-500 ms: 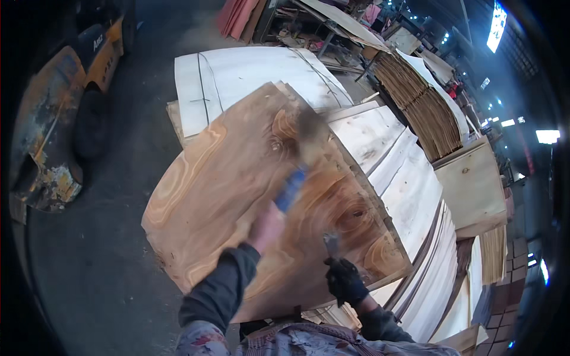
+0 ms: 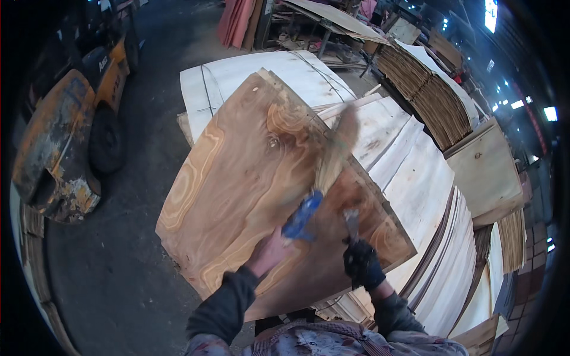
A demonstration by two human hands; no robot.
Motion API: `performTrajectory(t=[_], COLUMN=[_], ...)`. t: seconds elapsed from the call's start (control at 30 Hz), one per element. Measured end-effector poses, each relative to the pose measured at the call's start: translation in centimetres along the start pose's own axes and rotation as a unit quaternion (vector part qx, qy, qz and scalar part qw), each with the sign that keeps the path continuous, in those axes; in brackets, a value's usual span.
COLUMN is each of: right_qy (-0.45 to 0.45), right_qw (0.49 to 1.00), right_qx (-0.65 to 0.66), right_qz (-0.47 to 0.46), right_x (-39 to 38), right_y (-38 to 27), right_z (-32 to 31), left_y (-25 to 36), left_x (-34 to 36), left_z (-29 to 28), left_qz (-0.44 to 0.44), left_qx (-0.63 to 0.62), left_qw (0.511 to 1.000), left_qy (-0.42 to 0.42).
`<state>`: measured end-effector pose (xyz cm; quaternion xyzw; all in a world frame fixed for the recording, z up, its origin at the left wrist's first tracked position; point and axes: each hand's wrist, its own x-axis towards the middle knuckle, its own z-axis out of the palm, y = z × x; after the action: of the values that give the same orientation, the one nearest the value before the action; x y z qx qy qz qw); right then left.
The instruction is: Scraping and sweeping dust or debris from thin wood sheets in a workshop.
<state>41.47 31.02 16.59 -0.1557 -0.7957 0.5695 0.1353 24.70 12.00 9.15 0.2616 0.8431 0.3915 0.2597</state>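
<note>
A large brown veneer sheet [image 2: 237, 148] with swirling grain lies in front of me, on top of other sheets. My left hand [image 2: 272, 254], bare, is closed round the blue handle of a long-bristled brush [image 2: 304, 215]. The bristles are pale near the handle and blurred dark at the tip, reaching over the sheet's far right edge. In a black glove, my right hand [image 2: 363, 264] grips a scraper [image 2: 351, 223], its flat metal blade pointing away from me above the sheet's right part. Whether the blade touches the wood, I cannot tell.
White veneer stacks, one tied with cord [image 2: 255, 74], lie behind and to the right [image 2: 415, 160]. A brown sheet bundle [image 2: 424, 89] stands farther right. At the left is a worn yellow forklift [image 2: 65, 136] on dark floor. A cluttered table [image 2: 335, 21] stands at the back.
The brush has swept right across the sheet, its bristles now past the right edge. My right hand and the scraper have shifted slightly right and away from me. The view has turned a little.
</note>
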Motion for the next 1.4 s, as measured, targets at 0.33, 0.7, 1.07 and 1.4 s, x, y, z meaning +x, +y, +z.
performTrajectory(t=[0.33, 0.7, 1.07, 1.4], right_qy=[-0.062, -0.293, -0.236, -0.047], right_qw=[0.959, 0.929, 0.896, 0.966], right_qx=[0.178, -0.165, -0.261, -0.051], right_qz=[0.213, -0.153, -0.269, 0.248], right_x=[19.1, 40.9, 38.9, 38.9], right_y=[-3.4, 9.9, 10.7, 5.4], right_z=[6.2, 7.2, 7.4, 11.3], left_y=[-15.0, -19.3, -18.5, -18.7], left_x=[0.3, 3.5, 3.2, 3.0], left_z=[2.6, 14.8, 12.7, 12.5], left_qz=[-0.182, -0.181, -0.192, -0.201], left_qx=[-0.528, -0.52, -0.575, -0.59], left_qw=[0.812, 0.804, 0.775, 0.76], left_qy=[0.169, 0.225, 0.179, 0.183])
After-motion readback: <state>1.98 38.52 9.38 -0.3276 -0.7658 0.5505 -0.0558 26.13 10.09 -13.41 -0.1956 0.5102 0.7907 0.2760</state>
